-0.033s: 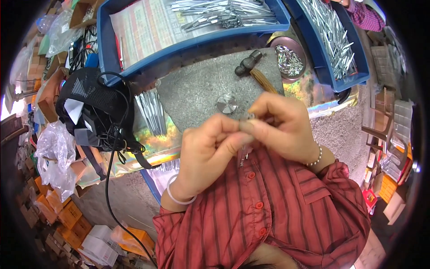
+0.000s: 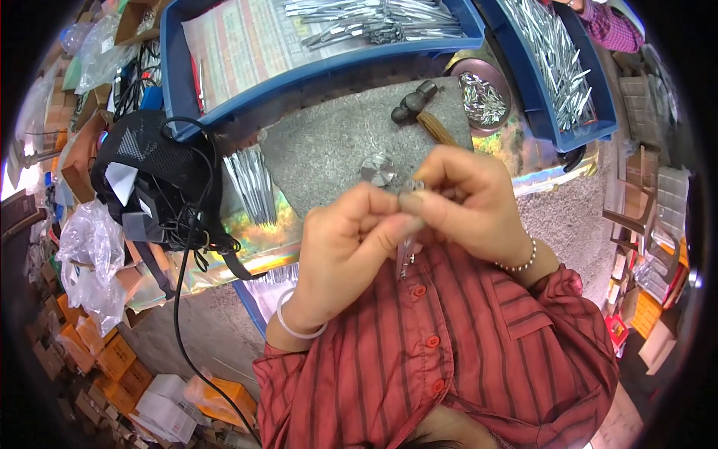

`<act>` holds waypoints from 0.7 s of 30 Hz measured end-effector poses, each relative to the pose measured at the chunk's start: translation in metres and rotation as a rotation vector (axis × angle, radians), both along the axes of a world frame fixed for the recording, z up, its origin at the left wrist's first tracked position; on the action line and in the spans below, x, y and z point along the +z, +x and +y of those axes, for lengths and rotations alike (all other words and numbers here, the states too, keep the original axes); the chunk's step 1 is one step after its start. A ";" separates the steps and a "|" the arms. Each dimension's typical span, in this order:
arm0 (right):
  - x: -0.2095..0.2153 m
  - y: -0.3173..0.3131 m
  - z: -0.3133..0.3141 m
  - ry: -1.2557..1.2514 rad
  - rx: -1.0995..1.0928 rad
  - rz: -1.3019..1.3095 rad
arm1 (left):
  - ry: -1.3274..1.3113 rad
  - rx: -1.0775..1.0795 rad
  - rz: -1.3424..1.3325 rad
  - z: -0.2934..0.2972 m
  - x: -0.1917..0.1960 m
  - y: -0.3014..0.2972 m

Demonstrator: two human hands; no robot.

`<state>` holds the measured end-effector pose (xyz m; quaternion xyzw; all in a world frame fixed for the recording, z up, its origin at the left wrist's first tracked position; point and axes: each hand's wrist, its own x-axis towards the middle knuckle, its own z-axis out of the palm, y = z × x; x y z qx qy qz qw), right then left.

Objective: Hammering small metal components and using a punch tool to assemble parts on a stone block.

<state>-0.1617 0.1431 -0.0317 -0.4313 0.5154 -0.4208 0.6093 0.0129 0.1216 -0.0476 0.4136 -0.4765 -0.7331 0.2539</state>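
Note:
My left hand [image 2: 348, 251] and my right hand [image 2: 475, 209] meet in front of my chest, fingers closed in a pinch. Between them is a slender silvery metal piece [image 2: 404, 260]; its lower end hangs below the fingertips and a bit of its top shows above my right thumb. Fingers cover its middle, so how its parts join is hidden. Beyond my hands lies a grey stone slab [image 2: 314, 153] with a round shiny metal disc [image 2: 378, 170] on it. A hammer [image 2: 416, 102] rests at the slab's far right, its wooden handle running toward my right hand.
Small metal parts fill a round dish [image 2: 499, 75] right of the hammer. Blue trays [image 2: 299, 73] at the back and right hold many slender metal pieces. Left of the slab lie a row of similar pieces [image 2: 253, 187] and a black mesh bag [image 2: 142, 150] with cables. Another person's sleeve [image 2: 609, 26] shows far right.
Both hands keep their pinch on the metal piece. My right fingers have shifted slightly, and a little more of the piece's top end shows.

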 end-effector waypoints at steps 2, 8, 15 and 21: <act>-0.001 0.002 -0.006 0.113 -0.079 -0.139 | 0.145 0.008 0.118 -0.005 0.003 -0.006; -0.023 -0.010 -0.015 0.211 -0.178 -0.173 | 0.381 -0.097 0.231 -0.020 -0.004 -0.015; -0.031 -0.018 -0.018 0.342 -0.175 -0.300 | 0.276 -0.289 0.044 -0.029 -0.005 -0.021; -0.034 -0.023 -0.013 0.344 -0.168 -0.332 | 0.399 -0.343 0.094 -0.033 0.001 -0.027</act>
